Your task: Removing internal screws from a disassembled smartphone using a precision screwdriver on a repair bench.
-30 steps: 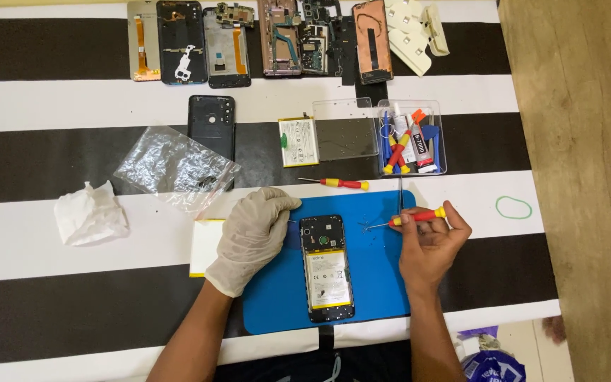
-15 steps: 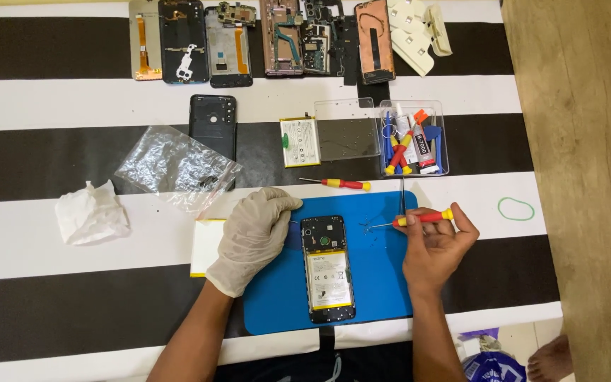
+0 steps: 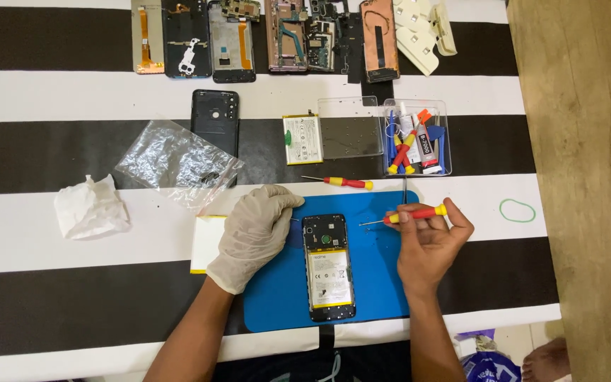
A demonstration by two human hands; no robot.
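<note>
Head view: opened smartphone [image 3: 329, 267], glossy, on smooth blue mat [image 3: 383, 283]; gloved left hand [image 3: 254, 233] flat, fingers spread beside it; right hand [image 3: 429, 240] fingers pinching red-yellow screwdriver [image 3: 408, 216].

A table cover with broad black and white stripes [image 3: 72, 92] spreads under and beyond both hands; right of them runs bare wooden flooring [image 3: 588, 141], evenly lit

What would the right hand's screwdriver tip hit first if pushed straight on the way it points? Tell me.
The right hand holds a red and yellow screwdriver with its tip aimed left. Straight on, it would likely first meet the upper right edge of the opened phone on the blue mat, though its height above is unclear.
</note>
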